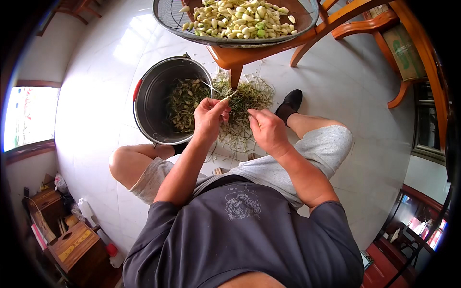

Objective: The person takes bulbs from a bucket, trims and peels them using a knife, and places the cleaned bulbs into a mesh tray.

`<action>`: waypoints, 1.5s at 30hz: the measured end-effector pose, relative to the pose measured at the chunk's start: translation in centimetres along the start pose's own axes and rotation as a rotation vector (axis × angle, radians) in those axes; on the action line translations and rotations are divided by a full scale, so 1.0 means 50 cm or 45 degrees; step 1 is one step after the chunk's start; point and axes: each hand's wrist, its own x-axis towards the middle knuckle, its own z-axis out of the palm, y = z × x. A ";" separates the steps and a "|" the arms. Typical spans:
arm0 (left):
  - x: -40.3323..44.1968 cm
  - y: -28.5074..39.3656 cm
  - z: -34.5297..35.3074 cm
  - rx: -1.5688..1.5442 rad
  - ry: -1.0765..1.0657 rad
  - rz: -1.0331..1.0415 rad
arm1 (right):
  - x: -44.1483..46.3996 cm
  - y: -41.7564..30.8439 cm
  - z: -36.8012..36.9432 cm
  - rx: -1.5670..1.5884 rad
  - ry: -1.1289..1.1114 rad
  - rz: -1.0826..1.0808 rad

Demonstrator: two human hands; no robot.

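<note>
My left hand is closed in a pinch near the bucket's right side, with a small pale onion-like bulb between thumb and fingers. To its right, my right hand has its fingers curled together, apart from the left. Whatever it may hold is hidden. Below both hands, green and dry stalk trimmings lie spread on the floor. A metal bucket at the left contains bulbs with stringy stalks. Cleaned whitish bulbs fill part of a mesh basket at the top.
The basket rests on a wooden chair, whose leg reaches down beside the trimmings. Another wooden chair stands at the upper right. My knees flank the work area, with a dark shoe at right. Wooden boxes are at lower left.
</note>
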 end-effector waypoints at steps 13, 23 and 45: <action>0.008 0.007 -0.018 -0.351 -0.223 -0.134 | -0.015 0.074 -0.003 -0.255 -0.303 0.346; 0.056 0.205 0.079 -0.009 -0.374 0.178 | 0.003 0.068 -0.028 -0.114 -0.291 0.440; 0.444 -0.144 -0.391 1.303 0.520 -0.384 | 0.025 0.051 -0.012 -0.019 -0.443 0.514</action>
